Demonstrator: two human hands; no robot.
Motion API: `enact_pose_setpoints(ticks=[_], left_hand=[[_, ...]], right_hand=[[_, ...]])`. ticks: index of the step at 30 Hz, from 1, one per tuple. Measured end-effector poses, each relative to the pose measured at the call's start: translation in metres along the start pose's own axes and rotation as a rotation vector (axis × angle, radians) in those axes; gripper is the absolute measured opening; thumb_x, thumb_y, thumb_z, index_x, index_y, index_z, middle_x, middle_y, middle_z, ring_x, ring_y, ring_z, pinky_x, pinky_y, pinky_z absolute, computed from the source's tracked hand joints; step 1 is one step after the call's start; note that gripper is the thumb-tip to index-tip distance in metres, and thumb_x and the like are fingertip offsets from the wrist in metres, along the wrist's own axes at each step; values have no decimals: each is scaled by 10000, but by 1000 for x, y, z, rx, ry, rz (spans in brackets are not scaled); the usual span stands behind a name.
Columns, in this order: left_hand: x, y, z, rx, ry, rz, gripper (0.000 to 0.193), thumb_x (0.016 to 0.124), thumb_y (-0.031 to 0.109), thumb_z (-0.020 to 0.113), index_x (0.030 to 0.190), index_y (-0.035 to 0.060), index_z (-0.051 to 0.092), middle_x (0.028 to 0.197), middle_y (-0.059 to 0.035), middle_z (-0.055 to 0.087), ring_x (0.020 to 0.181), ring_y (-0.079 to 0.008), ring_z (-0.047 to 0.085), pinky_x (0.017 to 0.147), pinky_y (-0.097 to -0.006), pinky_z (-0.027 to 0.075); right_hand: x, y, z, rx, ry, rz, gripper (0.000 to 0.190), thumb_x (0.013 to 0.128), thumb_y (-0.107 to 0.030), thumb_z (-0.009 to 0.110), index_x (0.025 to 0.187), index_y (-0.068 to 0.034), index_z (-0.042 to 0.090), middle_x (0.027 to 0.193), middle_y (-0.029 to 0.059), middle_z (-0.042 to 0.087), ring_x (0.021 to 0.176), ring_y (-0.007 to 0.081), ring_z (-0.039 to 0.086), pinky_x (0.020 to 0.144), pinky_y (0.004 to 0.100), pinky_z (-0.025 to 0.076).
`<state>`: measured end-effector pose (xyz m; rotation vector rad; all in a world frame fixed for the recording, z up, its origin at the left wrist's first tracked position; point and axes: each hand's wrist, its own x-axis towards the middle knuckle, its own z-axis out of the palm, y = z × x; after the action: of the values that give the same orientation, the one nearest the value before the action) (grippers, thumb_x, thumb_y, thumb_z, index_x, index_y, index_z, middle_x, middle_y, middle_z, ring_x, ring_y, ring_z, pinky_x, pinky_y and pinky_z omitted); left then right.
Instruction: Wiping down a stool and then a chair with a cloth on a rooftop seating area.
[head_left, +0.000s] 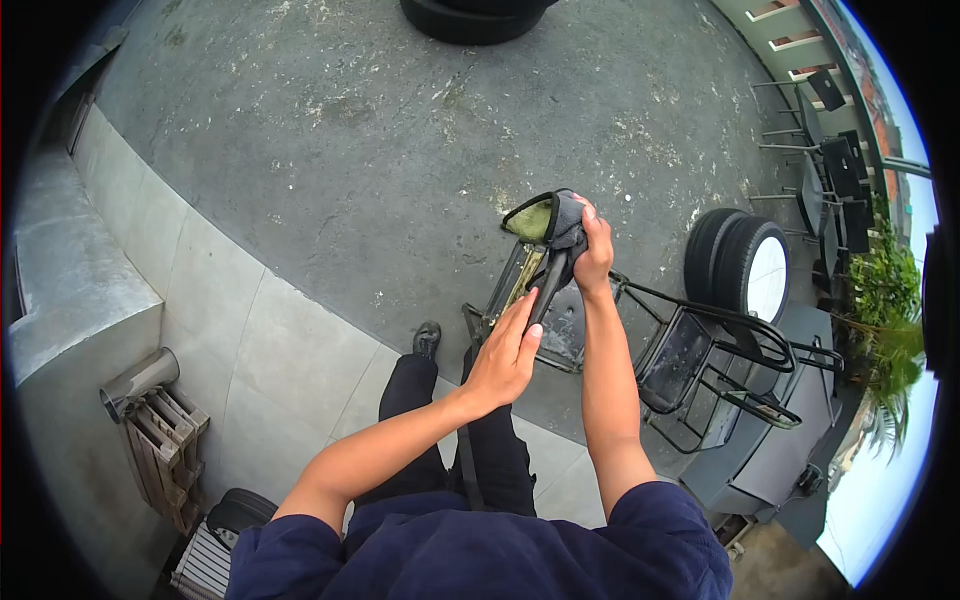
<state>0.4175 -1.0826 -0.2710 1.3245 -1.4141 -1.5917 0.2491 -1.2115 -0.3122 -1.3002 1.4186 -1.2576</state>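
Observation:
My right hand (595, 251) grips a green and grey cloth (566, 217) with dark edging. The cloth is folded around the upper end of a dark bar (553, 277). My left hand (506, 364) is lower on the same bar, which passes between its thumb and its nearly straight fingers. Below and behind the bar stands a worn chair with a metal frame, its scuffed dark seat (562, 326) partly hidden by my hands and the cloth. I cannot tell whether the bar belongs to this chair.
To the right stand another worn metal-framed chair (679, 360) and tyres (739, 259). More chairs (814, 165) line the wall. Another tyre (472, 22) lies ahead. At left are a concrete ledge (82, 277) and a wooden pallet-like stand (165, 450). A light tiled strip (300, 345) borders the grey floor.

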Motion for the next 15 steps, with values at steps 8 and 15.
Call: enact_pose_setpoints(ticks=[8, 15], left_hand=[[2, 16, -1, 75, 52, 28, 496, 1034, 180, 460, 1438, -109, 448, 1442, -292, 511, 1385, -438, 454, 1168, -455, 338], [-9, 12, -8, -38, 21, -128, 537, 1019, 197, 486, 1432, -143, 435, 1457, -311, 491, 1381, -405, 477, 1154, -434, 354]], right_hand=[[45, 183, -9, 256, 216, 341, 295, 990, -323, 599, 999, -45, 700, 930, 29, 676, 857, 129, 629, 817, 301, 496], [38, 223, 8, 144, -3, 463, 473, 935, -422, 629, 1031, 39, 676, 897, 113, 611, 848, 236, 601, 785, 355, 476]])
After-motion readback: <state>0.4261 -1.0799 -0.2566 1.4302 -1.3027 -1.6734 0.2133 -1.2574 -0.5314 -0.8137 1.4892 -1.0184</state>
